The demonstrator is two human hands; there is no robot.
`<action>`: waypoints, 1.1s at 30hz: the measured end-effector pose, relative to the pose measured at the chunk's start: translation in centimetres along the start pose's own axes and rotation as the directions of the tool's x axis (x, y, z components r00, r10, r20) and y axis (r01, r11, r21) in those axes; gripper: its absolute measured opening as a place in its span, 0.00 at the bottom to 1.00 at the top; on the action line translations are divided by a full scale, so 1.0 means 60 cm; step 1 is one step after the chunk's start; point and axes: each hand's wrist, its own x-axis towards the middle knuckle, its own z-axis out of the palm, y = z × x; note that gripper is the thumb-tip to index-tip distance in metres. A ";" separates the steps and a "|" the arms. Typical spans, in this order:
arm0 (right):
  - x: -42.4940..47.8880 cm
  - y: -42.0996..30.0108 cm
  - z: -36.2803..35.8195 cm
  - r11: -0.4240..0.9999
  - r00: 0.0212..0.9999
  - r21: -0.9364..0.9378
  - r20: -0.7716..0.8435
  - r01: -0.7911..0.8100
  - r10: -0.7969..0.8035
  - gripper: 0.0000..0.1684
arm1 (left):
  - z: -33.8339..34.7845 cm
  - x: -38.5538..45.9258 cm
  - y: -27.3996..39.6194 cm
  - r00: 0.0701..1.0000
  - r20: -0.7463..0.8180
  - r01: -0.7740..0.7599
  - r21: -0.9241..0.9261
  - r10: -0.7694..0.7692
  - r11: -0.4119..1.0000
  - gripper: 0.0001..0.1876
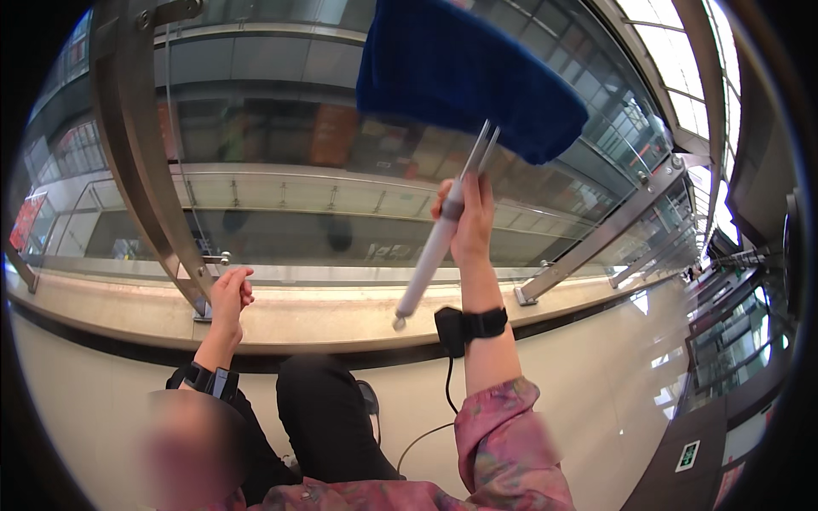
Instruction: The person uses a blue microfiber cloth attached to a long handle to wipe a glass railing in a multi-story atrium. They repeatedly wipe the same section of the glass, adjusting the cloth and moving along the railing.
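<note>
My right hand (471,220) is wrapped around the pale grey handle (425,268) of a flat cleaning tool. Two thin metal rods (480,147) join the handle to a wide head covered in dark blue cloth (460,70). That head lies over the glass panel (275,128) of a railing; whether it touches the glass cannot be told. My left hand (231,294) holds nothing, its fingers curled together, near the foot of a steel railing post (137,147).
A second steel post (594,236) slants up at the right. Below the glass runs a pale stone ledge (358,313) with a dark base strip. Glossy floor tiles (575,377) surround my bent knee (326,409). A black cable (451,383) hangs from my right wristband (484,324).
</note>
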 end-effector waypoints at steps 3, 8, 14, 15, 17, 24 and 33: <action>0.016 0.036 0.028 0.998 0.993 0.066 0.119 -0.001 -0.006 0.17 | 0.002 -0.009 0.006 1.000 0.008 -0.003 -0.008 0.003 1.000 0.09; -0.104 0.214 -0.024 0.988 0.990 -0.071 0.022 -0.140 0.142 0.20 | -0.009 -0.024 0.023 1.000 0.006 -0.007 0.038 0.006 0.999 0.09; -0.342 0.354 -0.172 0.825 0.867 -0.272 -0.096 -0.496 0.490 0.16 | -0.007 -0.030 0.036 1.000 0.024 -0.014 0.004 0.014 1.000 0.09; -0.364 0.352 -0.180 0.788 0.844 -0.310 -0.122 -0.532 0.522 0.15 | -0.009 -0.030 0.035 1.000 0.018 -0.010 0.007 0.010 1.000 0.09; -0.384 0.338 -0.192 0.710 0.801 -0.381 -0.181 -0.592 0.571 0.14 | -0.006 -0.029 0.034 1.000 0.015 -0.006 0.010 0.006 1.000 0.10; -0.248 0.219 -0.058 0.956 0.967 -0.159 -0.117 -0.245 0.228 0.08 | 0.006 -0.024 0.026 1.000 0.019 -0.022 0.032 0.022 0.999 0.09; -0.107 0.203 0.109 0.976 0.975 -0.218 0.219 0.015 0.034 0.12 | 0.006 -0.019 0.027 0.990 -0.116 -0.080 -0.012 0.078 0.997 0.10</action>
